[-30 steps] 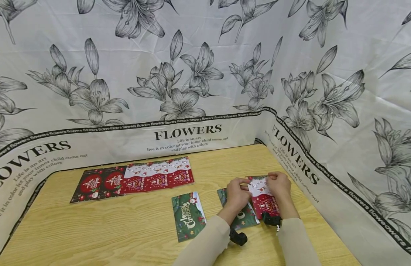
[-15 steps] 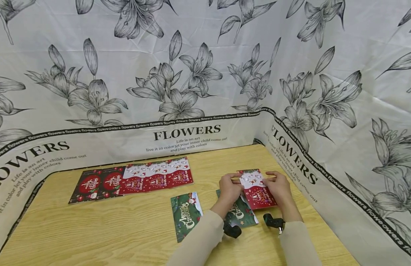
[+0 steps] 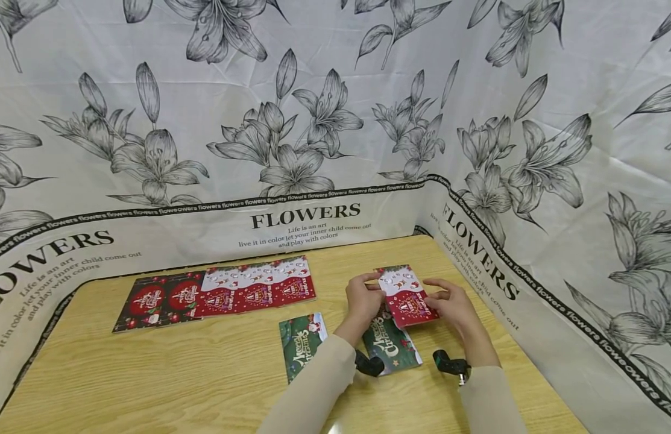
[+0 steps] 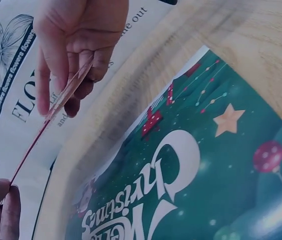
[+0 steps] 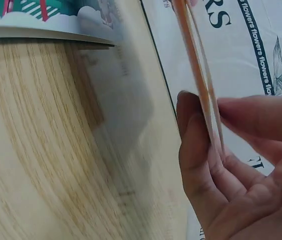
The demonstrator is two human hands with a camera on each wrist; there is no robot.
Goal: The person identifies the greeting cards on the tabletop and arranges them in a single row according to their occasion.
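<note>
A red-and-white Christmas greeting card (image 3: 408, 307) is held up between both hands, tilted above the table. My left hand (image 3: 362, 304) holds its left edge near the upper corner. On the right edge, my right hand (image 3: 453, 307) pinches it. The right wrist view gives the card (image 5: 200, 65) edge-on, between the thumb and curled fingers (image 5: 195, 155), its layers slightly apart. Below lies a green "Merry Christmas" card (image 3: 397, 346), partly covered by the red one in the head view. Another green card (image 3: 297, 340) lies left of it, its lower corner hidden by the left sleeve.
Along the back of the wooden table (image 3: 151, 374) runs a row of cards: dark ones with red circles (image 3: 151, 301) at left, then several red-and-white ones (image 3: 283, 292). Flower-printed cloth (image 3: 313, 150) walls off the back and right sides.
Both hands have lifted the red card and carried it left and slightly away from me, from beside the right green card to above it. The other cards stay put.
</note>
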